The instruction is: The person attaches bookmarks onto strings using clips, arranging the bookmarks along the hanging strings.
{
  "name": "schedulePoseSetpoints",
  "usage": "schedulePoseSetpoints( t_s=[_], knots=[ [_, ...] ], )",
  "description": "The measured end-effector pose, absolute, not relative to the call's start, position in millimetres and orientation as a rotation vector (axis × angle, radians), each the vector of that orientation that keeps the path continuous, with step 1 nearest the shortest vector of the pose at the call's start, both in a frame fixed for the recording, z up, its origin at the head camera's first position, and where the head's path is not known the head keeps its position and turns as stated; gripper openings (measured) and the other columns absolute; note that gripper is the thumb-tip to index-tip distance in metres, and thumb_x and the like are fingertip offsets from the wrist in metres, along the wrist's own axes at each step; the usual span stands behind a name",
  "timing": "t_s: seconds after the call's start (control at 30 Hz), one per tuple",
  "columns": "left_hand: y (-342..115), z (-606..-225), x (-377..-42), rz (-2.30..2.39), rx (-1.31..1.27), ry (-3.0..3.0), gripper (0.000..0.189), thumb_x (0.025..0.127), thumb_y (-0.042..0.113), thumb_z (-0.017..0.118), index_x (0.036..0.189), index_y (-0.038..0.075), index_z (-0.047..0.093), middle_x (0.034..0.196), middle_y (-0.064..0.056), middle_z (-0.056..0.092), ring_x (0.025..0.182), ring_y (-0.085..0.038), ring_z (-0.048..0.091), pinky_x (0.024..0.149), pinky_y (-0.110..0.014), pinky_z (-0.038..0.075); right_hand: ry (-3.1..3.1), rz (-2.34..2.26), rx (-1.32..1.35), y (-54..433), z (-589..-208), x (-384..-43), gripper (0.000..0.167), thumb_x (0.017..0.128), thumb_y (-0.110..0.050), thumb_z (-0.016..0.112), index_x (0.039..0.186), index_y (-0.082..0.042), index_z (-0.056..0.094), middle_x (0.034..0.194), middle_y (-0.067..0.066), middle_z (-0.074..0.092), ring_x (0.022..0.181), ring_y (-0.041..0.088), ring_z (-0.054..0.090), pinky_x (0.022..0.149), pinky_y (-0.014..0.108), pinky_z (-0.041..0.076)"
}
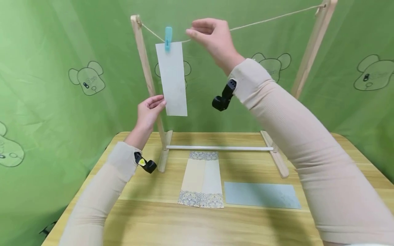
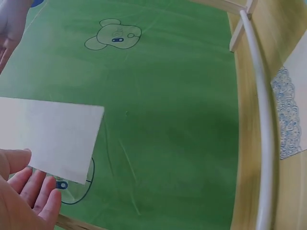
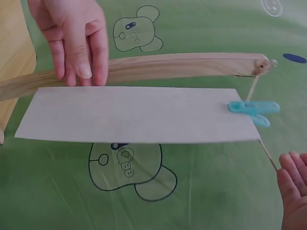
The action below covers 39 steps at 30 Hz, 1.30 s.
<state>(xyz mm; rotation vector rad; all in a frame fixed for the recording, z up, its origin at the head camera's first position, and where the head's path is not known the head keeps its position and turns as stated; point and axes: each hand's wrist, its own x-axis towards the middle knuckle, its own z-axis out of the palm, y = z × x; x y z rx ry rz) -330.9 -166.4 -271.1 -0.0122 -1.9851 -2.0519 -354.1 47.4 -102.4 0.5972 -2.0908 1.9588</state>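
Note:
A white paper strip (image 1: 172, 82) hangs upright from a string (image 1: 277, 17), held at its top by a blue clothespin (image 1: 168, 38). Close by the strip's lower left edge is my left hand (image 1: 149, 111). Its fingertips reach the edge and pass partly behind the paper (image 2: 53, 139), while the thumb stays off the sheet in the right wrist view. To the right of the clothespin, my right hand (image 1: 215, 39) is raised at the string with loosely bent fingers and a gap between thumb and fingers. Nothing shows between them.
The string spans two wooden posts (image 1: 314, 48) joined low down by a white bar (image 1: 215, 148). On the wooden table (image 1: 147, 218) lie a cream and white patterned paper (image 1: 194, 174) and a pale blue strip (image 1: 258, 194). A green curtain (image 1: 107, 41) stands behind.

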Motion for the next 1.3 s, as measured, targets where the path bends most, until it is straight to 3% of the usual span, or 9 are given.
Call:
schedulePoseSetpoints(
  t_s=[0.5, 0.73, 0.97, 1.07, 1.3],
  knots=[
    [-170, -307, -309, -1.999, -0.039, -2.157, 0.036, 0.088, 0.008, 0.065, 0.123, 0.002, 0.058, 0.121, -0.014, 0.061, 0.101, -0.010, 0.061, 0.094, -0.022, 0.048, -2.224, 1.907, 0.461, 119, -136, -342, 0.049, 0.082, -0.023, 0.074, 0.126, -0.008, 0.057, 0.114, 0.001, 0.062, 0.107, 0.014, 0.057, 0.096, 0.021, 0.044],
    [-166, -333, -293, -2.014, -0.028, -2.217, 0.037, 0.088, 0.003, 0.064, 0.123, 0.000, 0.057, 0.124, -0.020, 0.058, 0.103, -0.014, 0.061, 0.094, -0.022, 0.047, -2.297, 1.819, 0.419, 151, -155, -333, 0.051, 0.082, -0.032, 0.073, 0.127, -0.013, 0.057, 0.117, -0.002, 0.063, 0.107, 0.011, 0.056, 0.101, 0.025, 0.041],
    [-168, -359, -280, -2.049, 0.029, -2.251, 0.039, 0.087, 0.004, 0.065, 0.125, 0.000, 0.055, 0.124, -0.019, 0.059, 0.102, -0.012, 0.061, 0.090, -0.019, 0.049, -2.323, 1.810, 0.380, 175, -173, -326, 0.049, 0.082, -0.032, 0.073, 0.125, -0.014, 0.059, 0.112, -0.004, 0.065, 0.101, 0.009, 0.058, 0.088, 0.015, 0.047],
    [-169, -370, -275, -2.033, 0.026, -2.264, 0.040, 0.086, 0.004, 0.066, 0.125, -0.001, 0.055, 0.124, -0.020, 0.058, 0.098, -0.010, 0.061, 0.086, -0.016, 0.050, -2.359, 1.792, 0.368, 185, -183, -322, 0.048, 0.083, -0.033, 0.072, 0.125, -0.015, 0.059, 0.115, -0.004, 0.065, 0.101, 0.007, 0.058, 0.095, 0.019, 0.044],
    [-166, -391, -262, -2.048, 0.061, -2.295, 0.048, 0.084, 0.001, 0.067, 0.129, -0.002, 0.051, 0.126, -0.019, 0.057, 0.110, -0.026, 0.057, 0.087, -0.016, 0.050, -2.495, 1.705, 0.320, 211, -213, -314, 0.049, 0.085, -0.039, 0.067, 0.128, -0.019, 0.056, 0.121, -0.006, 0.063, 0.103, 0.005, 0.058, 0.110, 0.035, 0.033]
  ],
)
